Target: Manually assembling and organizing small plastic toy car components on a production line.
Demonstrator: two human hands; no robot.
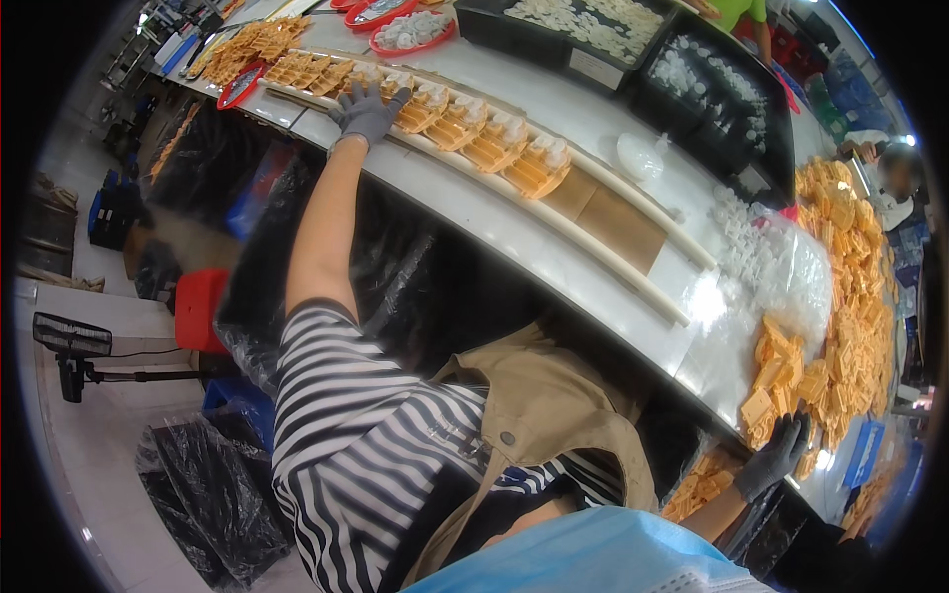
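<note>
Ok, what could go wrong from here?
The left hand might jostle the row of orange plastic parts lined up along the white rails. By the right hand, loose orange pieces heaped near the table's edge could slip off. Translucent plastic pieces beside that heap might mix in.

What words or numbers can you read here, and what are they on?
None that I can read.
White label on the left black bin: too small and blurred.
Pale label on the right black bin: too small and blurred too.
</note>
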